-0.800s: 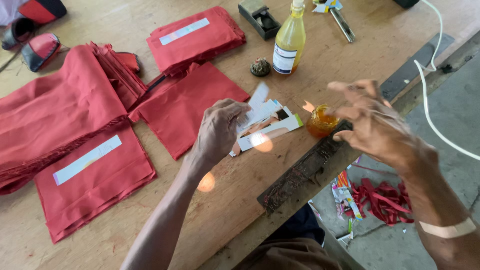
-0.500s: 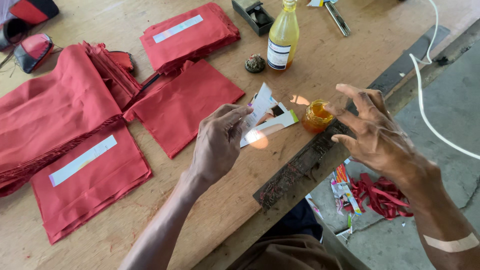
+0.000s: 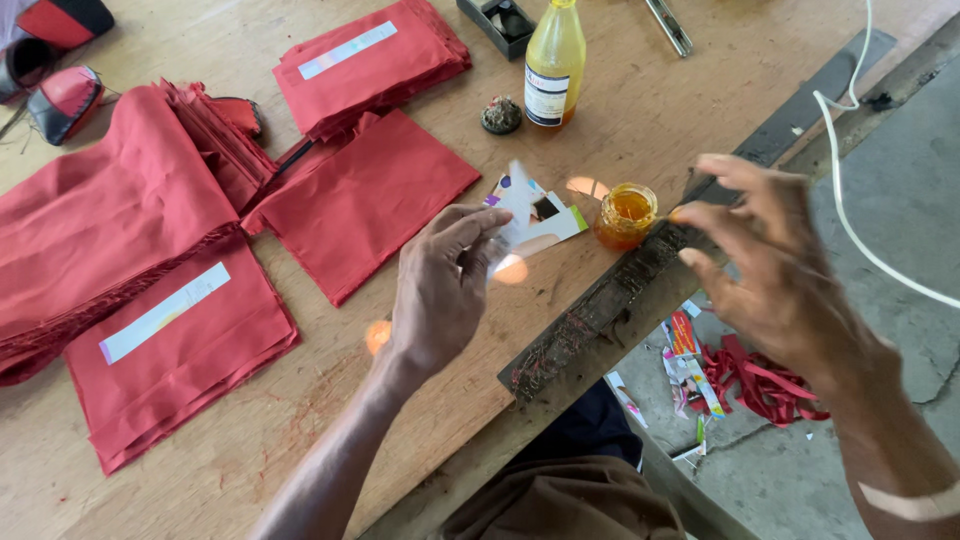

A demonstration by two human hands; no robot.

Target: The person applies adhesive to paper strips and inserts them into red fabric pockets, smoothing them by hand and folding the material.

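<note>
the small white paper strip (image 3: pixel 520 212) sits pinched in the fingers (image 3: pixel 478 240) of the left hand (image 3: pixel 440 290), raised above the table (image 3: pixel 300 430) and blurred, so its printed side cannot be read. its long axis seems to run upward and away from the person, tilted a little to the right, the free end pointing toward the yellow bottle (image 3: pixel 555 62). the right hand (image 3: pixel 775 270) hangs apart to the right of the strip, fingers spread and released, grasping nothing; its index tip is just beside the small glass jar of amber glue (image 3: pixel 626 214), perhaps touching the rim, though that is hard to tell. the jar lies between the two hands, so the right hand is nearer the glue and the left alone has the strip. under the strip a few printed paper labels (image 3: pixel 548 222) lie flat on the table. a dark, glue-stained ruler-like bar (image 3: pixel 600 305) runs along the table edge. to the left lie stacks of folded red fabric pieces (image 3: pixel 370 200), some bearing a white label strip.
</note>
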